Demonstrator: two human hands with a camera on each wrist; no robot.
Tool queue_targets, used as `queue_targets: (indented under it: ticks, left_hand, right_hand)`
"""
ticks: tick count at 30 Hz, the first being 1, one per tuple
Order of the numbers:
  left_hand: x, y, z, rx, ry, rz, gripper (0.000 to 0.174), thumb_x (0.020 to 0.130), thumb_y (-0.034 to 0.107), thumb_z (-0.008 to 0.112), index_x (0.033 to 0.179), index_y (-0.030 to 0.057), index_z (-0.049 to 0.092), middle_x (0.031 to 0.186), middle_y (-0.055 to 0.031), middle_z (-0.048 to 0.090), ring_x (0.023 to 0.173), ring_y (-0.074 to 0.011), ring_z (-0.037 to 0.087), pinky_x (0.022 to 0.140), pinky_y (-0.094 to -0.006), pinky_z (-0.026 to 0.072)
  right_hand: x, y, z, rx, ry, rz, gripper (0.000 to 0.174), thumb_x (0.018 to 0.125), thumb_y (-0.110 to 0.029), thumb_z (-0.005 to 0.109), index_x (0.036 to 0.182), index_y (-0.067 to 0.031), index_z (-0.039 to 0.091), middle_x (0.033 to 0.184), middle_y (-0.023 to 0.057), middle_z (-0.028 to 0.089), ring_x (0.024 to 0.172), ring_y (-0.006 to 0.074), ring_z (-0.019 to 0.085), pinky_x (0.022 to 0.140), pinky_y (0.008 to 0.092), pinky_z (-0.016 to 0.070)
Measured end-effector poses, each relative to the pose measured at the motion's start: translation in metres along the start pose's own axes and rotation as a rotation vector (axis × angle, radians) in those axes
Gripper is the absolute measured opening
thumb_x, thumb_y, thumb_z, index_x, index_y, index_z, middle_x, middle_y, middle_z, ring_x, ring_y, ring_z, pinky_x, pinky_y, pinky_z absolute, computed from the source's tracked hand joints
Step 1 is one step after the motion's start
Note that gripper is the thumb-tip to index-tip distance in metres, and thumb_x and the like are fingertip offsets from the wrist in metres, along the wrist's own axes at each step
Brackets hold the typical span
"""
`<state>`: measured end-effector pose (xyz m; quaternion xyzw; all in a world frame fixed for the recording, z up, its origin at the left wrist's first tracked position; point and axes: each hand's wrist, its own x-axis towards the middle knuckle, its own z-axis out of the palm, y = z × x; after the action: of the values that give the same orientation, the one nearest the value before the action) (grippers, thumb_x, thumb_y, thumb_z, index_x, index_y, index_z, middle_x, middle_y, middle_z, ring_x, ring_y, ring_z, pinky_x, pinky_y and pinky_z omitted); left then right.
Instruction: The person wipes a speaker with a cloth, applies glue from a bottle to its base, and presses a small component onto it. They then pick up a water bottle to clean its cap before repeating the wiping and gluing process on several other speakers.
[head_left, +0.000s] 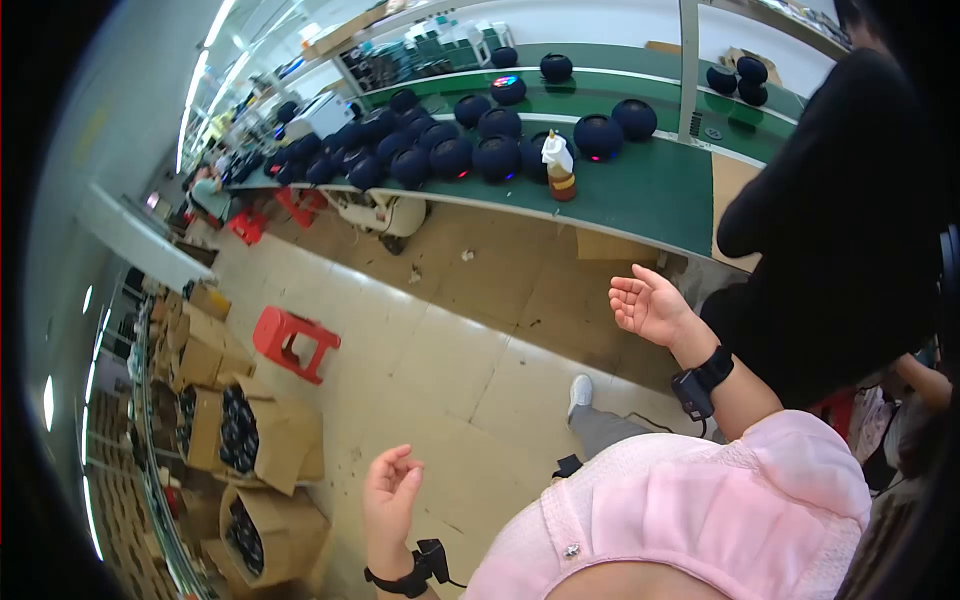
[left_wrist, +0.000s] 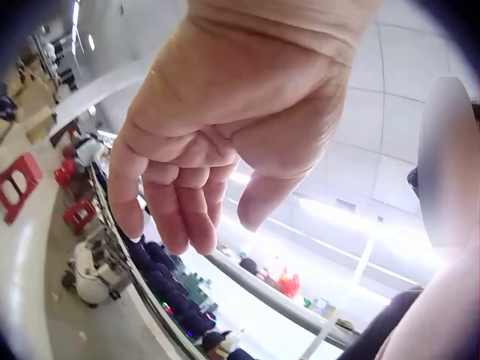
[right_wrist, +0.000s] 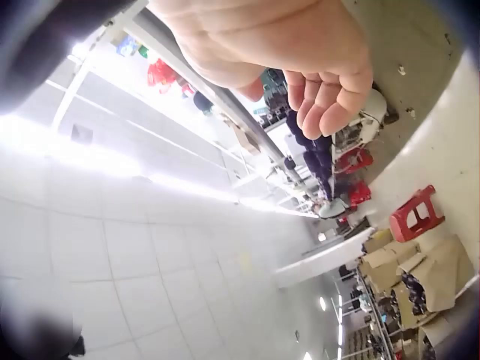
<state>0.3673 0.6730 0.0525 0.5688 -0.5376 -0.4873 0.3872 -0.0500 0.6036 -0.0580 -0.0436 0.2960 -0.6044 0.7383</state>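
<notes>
Left hand (head_left: pixel 390 495) empty, palm up, fingers loosely curled. It is over the floor, and the cardboard boxes (head_left: pixel 275 445) are nearest, packed with dark round units (head_left: pixel 238 430) half hidden by flaps. Right hand (head_left: pixel 648 305) likewise slack and empty, near the green bench (head_left: pixel 650 190), which is crowded with dark globes (head_left: pixel 497 157). No legible writing. Person in black (head_left: pixel 830 230) cut off at the frame edge.

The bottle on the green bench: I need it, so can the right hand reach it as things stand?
Probably not without a step forward: the right hand, empty and palm up, hangs over the floor, short of the green bench where the bottle stands. Nothing lies between them.
</notes>
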Motion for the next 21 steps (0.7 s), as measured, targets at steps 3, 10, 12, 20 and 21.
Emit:
queue_targets:
  ticks: [3,10,12,20,21]
  left_hand:
    - [0.109,0.017,0.021,-0.012,-0.132,0.07,0.029,0.081,-0.003,0.056,0.109,-0.002,0.051,0.09,-0.0053,0.058,0.082,-0.01,0.054,0.074,-0.0209,0.0425]
    - [0.301,0.077,0.078,0.026,-0.355,0.072,0.028,0.081,-0.001,0.056,0.109,-0.0015,0.051,0.093,-0.0063,0.057,0.087,-0.0115,0.053,0.079,-0.0234,0.0419]
    - [0.346,0.085,0.093,0.037,-0.428,0.087,0.028,0.081,-0.001,0.056,0.108,-0.0016,0.052,0.094,-0.0064,0.057,0.087,-0.0116,0.053,0.079,-0.0235,0.042]
    - [0.531,0.099,0.181,0.076,-0.826,0.055,0.027,0.081,0.0,0.057,0.108,-0.0018,0.053,0.095,-0.0055,0.057,0.089,-0.0101,0.053,0.078,-0.022,0.0425]
    - [0.553,0.104,0.19,0.075,-0.854,0.052,0.027,0.081,0.0,0.057,0.108,-0.0018,0.053,0.095,-0.0055,0.057,0.089,-0.0101,0.053,0.078,-0.022,0.0425]
  right_hand:
    - [0.079,-0.033,-0.012,0.136,-0.006,-0.049,0.039,0.091,-0.036,0.043,0.098,0.0013,0.052,0.092,0.0153,0.059,0.081,0.0248,0.06,0.072,0.0331,0.0515]
    - [0.238,-0.086,-0.015,0.597,0.108,0.046,0.083,0.089,-0.049,0.041,0.132,0.0137,0.009,0.128,0.0329,0.032,0.113,0.0406,0.044,0.093,0.0454,0.0413]
    - [0.257,-0.097,-0.016,0.653,0.103,0.075,0.087,0.088,-0.053,0.04,0.133,0.0133,0.006,0.13,0.0338,0.028,0.116,0.0421,0.04,0.095,0.0474,0.0381]
    - [0.294,-0.101,-0.029,0.264,0.417,0.116,0.08,0.086,-0.059,0.035,0.125,0.0107,0.028,0.122,0.0313,0.041,0.111,0.0402,0.047,0.091,0.0479,0.0407]
    - [0.291,-0.104,-0.033,0.012,0.464,0.107,0.07,0.087,-0.054,0.04,0.118,0.0088,0.04,0.115,0.0282,0.05,0.105,0.0365,0.054,0.086,0.0449,0.0456]
